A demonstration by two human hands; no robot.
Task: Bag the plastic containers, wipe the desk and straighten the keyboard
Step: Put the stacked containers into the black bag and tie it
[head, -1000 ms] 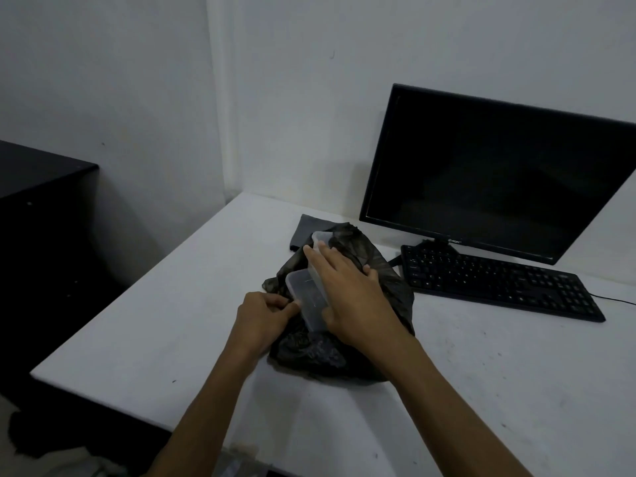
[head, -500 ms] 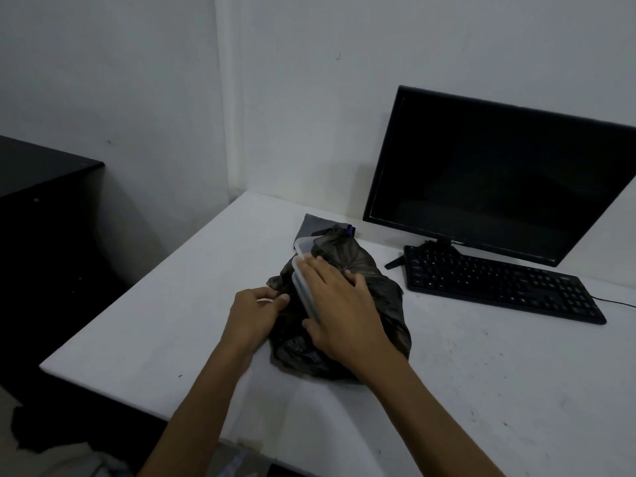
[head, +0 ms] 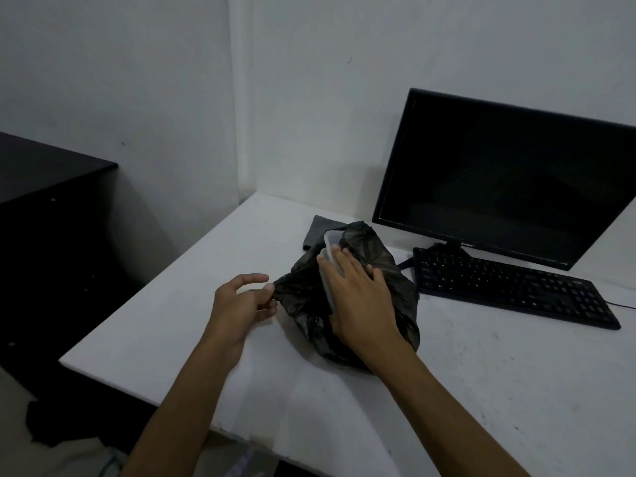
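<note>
A crumpled black plastic bag (head: 389, 280) lies on the white desk (head: 481, 390). Clear plastic containers (head: 329, 246) stand on edge in its open mouth, mostly inside. My right hand (head: 358, 294) lies flat against the containers and presses them into the bag. My left hand (head: 241, 301) pinches the bag's left rim between thumb and fingers and pulls it outward. A black keyboard (head: 509, 287) lies at an angle to the right of the bag. A grey cloth (head: 318, 230) lies behind the bag, partly hidden.
A black monitor (head: 509, 180) stands behind the keyboard, against the white wall. A dark cabinet (head: 44, 215) stands left of the desk, across a gap. Dark fabric (head: 55, 425) lies on the floor below the desk's left corner.
The containers have sunk deeper into the bag under my right hand. My left hand has shifted left, drawing the bag's rim out.
</note>
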